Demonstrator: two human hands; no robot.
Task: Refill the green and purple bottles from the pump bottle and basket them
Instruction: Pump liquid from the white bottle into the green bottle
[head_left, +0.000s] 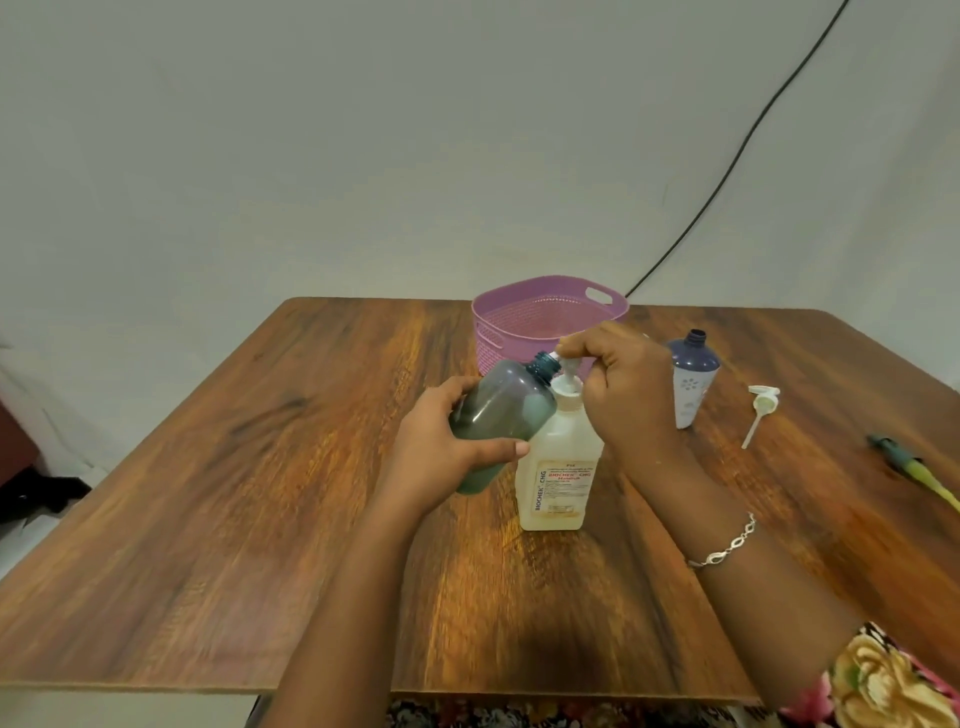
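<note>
place: likely a home room | cues: wood-grain table (208, 493), plastic basket (545, 283), plain wall (363, 130), loose cable (727, 156)

1. A wooden table (208, 493) with a strongly streaked brown grain fills the lower half of the view.
2. A plain pale wall (363, 130) stands behind it.
3. A black cable (748, 140) runs slantwise down the wall to the table's far edge.
4. A white cap with a thin tube (759, 410) lies on the table's right side.
5. A green-and-yellow piece (914, 467), blurred, lies near the right edge.
6. Flowered fabric (883, 680) shows at the near right corner.
</note>
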